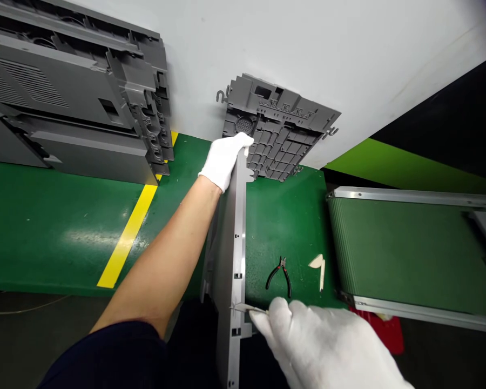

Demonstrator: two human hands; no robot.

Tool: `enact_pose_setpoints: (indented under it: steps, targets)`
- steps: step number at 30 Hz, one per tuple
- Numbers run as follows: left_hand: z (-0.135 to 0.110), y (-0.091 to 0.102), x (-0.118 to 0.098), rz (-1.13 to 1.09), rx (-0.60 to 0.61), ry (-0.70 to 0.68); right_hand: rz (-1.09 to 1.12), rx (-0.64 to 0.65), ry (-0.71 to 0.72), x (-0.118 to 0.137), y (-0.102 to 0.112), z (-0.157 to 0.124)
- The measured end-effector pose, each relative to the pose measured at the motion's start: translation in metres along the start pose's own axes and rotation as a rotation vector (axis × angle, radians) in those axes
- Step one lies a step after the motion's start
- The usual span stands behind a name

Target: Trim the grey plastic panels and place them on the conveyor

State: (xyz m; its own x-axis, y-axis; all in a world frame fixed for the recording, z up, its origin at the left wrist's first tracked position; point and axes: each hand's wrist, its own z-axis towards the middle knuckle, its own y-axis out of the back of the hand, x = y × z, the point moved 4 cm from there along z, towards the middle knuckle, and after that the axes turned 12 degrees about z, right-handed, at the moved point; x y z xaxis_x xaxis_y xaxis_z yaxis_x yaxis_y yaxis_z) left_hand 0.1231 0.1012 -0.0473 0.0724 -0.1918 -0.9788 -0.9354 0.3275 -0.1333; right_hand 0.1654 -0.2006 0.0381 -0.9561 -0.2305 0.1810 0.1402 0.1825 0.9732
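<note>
Left hand (227,161), gloved, clamped on far end of gray panel (229,243), likely steadying it upright on its side; right hand (324,343), well apart from the left, closed around a small blade (248,308) at the panel's narrow edge. Panel runs from left hand back past the right hand's left side, probably turned so that edge faces the blade. Pliers (283,264) lie on green bench (275,216) near right hand, presumably for easy reach. Second panel (281,135) leans on white wall (368,70) beyond.

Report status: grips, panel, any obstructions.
Left grip holding gray panel's far end. Right grip holding thin blade at panel's edge. Panel upright on edge. Pliers lie apart, not blocking.
</note>
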Motion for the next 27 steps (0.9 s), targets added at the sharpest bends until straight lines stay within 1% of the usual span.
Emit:
enact_pose_setpoints:
  steps: [5,9,10,12,14,16,18,19,21,23,25,27]
  targets:
    - [-0.001,0.0,0.001,-0.011,0.001,0.015,0.027,0.012,-0.017,0.001,-0.001,0.002]
    - [0.0,0.002,0.001,-0.004,-0.011,-0.002,0.0,0.145,0.065,0.006,-0.007,0.002]
    - [0.0,0.002,0.001,-0.001,-0.012,-0.01,0.008,0.156,0.07,0.006,-0.008,0.001]
    - [0.0,0.002,0.001,0.0,-0.006,-0.033,0.077,0.102,0.039,0.005,-0.006,-0.001]
    - [0.001,0.002,0.0,-0.005,0.004,-0.058,0.222,0.001,-0.046,0.001,-0.001,-0.001]
    - [0.0,0.001,0.0,-0.013,0.006,-0.079,0.412,-0.086,-0.18,-0.005,0.002,0.001]
    - [0.0,0.0,-0.001,-0.018,0.003,-0.082,0.594,-0.126,-0.336,-0.01,0.001,0.007]
    - [0.0,-0.001,-0.001,-0.018,0.002,-0.076,0.668,-0.122,-0.41,-0.012,-0.002,0.012]
    - [0.001,-0.002,-0.001,-0.007,0.002,-0.058,0.808,-0.074,-0.534,-0.012,-0.01,0.025]
    - [0.003,-0.002,-0.001,0.006,-0.003,-0.04,0.993,-0.01,-0.618,-0.01,-0.018,0.037]
    - [0.005,-0.002,-0.002,0.017,-0.017,-0.029,1.23,0.062,-0.629,-0.006,-0.022,0.047]
    - [0.006,-0.002,-0.002,0.034,-0.022,-0.01,1.436,0.145,-0.583,-0.003,-0.021,0.051]
